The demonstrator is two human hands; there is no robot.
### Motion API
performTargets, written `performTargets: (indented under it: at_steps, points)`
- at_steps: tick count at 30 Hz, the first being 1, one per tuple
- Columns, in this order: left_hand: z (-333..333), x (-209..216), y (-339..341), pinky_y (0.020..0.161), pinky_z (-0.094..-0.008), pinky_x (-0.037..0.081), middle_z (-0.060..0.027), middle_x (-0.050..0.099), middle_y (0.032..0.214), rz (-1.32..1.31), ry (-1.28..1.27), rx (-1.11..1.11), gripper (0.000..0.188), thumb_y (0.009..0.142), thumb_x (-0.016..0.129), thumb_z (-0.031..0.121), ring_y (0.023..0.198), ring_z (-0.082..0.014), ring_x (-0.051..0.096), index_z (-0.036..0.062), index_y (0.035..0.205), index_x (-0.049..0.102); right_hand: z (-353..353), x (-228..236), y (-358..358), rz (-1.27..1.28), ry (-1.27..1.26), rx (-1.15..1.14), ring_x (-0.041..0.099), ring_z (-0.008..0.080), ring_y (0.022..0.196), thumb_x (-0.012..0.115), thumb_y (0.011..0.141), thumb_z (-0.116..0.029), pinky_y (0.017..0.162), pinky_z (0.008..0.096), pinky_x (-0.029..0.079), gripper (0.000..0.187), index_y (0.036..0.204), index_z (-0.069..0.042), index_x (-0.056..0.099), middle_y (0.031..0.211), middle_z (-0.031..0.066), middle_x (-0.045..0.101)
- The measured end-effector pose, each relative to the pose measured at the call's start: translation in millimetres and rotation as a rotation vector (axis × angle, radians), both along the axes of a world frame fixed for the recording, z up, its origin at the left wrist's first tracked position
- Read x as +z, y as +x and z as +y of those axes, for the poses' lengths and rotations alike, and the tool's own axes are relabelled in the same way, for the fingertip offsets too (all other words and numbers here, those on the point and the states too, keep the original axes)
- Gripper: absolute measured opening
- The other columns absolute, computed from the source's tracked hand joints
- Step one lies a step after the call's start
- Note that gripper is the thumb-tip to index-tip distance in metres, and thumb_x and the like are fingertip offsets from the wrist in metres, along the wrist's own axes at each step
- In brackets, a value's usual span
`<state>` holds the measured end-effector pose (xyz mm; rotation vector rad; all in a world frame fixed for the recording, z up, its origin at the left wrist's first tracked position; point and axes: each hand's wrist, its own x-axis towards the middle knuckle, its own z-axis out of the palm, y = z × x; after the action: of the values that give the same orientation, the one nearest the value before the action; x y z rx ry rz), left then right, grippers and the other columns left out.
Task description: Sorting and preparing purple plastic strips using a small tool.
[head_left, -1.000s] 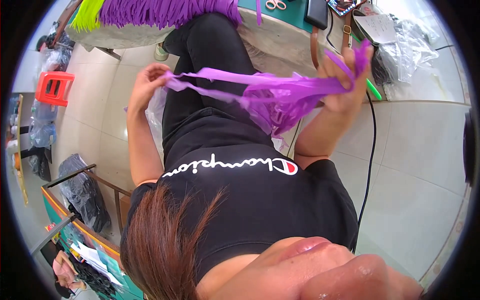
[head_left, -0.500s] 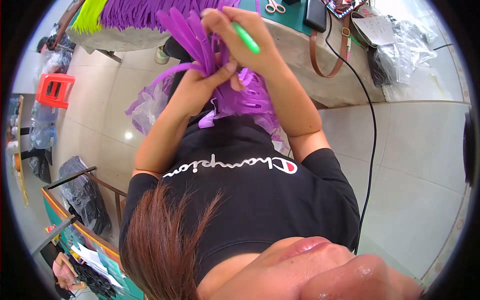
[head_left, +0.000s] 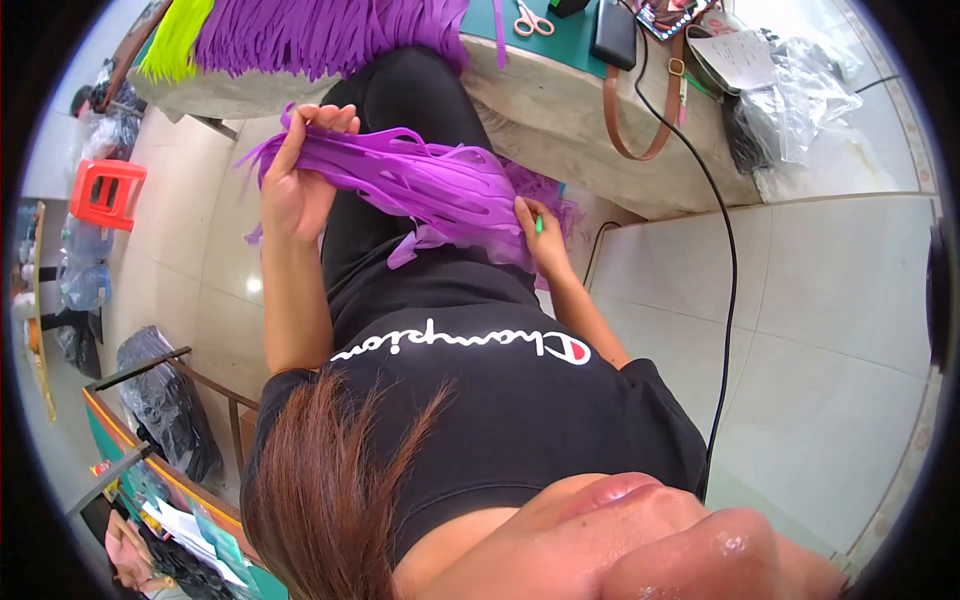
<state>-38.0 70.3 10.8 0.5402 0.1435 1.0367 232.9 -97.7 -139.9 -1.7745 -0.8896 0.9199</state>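
Left hand (head_left: 303, 195) holds purple strips (head_left: 420, 180) between thumb and fingers at their left end; right hand (head_left: 546, 243) pinches their right end beside a green stick (head_left: 539, 224).

Glossy tiled floor (head_left: 170, 270); red stool (head_left: 122, 192) left.

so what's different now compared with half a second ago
The hands, close together then, have moved apart: the left hand toward the left, the right hand down and to the right. The purple strips, bunched and fanned upward before, now stretch sideways between them. No new thing was visibly taken. The green tool stays in the right hand; the scissors remain on the table.
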Motion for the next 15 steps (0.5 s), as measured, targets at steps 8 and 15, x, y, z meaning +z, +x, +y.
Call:
performTargets:
  at_steps: [8,15]
  points:
    - [-8,7,-21,0.106,-0.0426,0.036,-0.0108,0.061,0.106,0.109,0.036,0.096,0.026,0.099,0.042,0.026,0.114,-0.0276,0.053,0.0051,0.104,0.055,0,-74,22,0.766,-0.325,-0.397,0.059,0.0229,0.098,0.06,0.088,-0.045,0.085,0.037,0.048,0.051,0.109,0.002,0.061,0.107,0.0142,0.063]
    - [13,-27,-59,0.105,-0.044,0.036,-0.0147,0.061,0.109,0.058,-0.079,0.123,0.024,0.098,0.044,0.021,0.114,-0.0295,0.052,0.0014,0.106,0.055,13,-37,45,0.582,0.197,-0.429,0.058,0.0187,0.096,0.063,0.089,-0.029,0.087,0.0322,0.045,0.036,0.108,0.001,0.061,0.102,0.0093,0.064]
